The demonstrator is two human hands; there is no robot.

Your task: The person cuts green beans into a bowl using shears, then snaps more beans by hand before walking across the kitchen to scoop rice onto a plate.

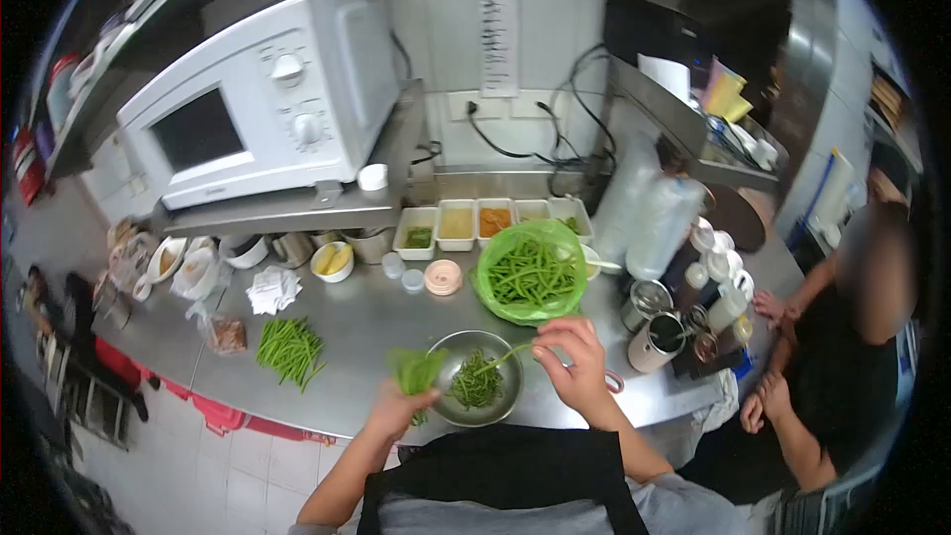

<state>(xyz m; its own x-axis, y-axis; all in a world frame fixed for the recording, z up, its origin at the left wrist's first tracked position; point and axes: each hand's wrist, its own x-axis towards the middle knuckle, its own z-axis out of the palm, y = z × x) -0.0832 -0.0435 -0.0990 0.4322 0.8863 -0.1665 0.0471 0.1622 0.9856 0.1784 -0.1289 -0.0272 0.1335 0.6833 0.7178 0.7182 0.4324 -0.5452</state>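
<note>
My left hand [392,408] is closed around a bunch of green beans [418,369], blurred by motion, at the left rim of a metal bowl [508,399]. Thumb and fingertips of my right hand [577,367] pinch a single green bean [512,353], which slants down over the bowl. Short green bean pieces [477,383] lie inside it. Just behind stands a container lined with a green plastic bag [535,314], full of long green beans [535,270]. A loose pile of green beans [289,352] rests on the steel counter [362,347] to the left.
White trays of ingredients [456,225] line the wall. Bottles [728,307] and canisters [658,342] crowd the right side. A microwave [258,99] sits on a raised shelf at left. Another person [842,376] is at the right end, hands near the counter.
</note>
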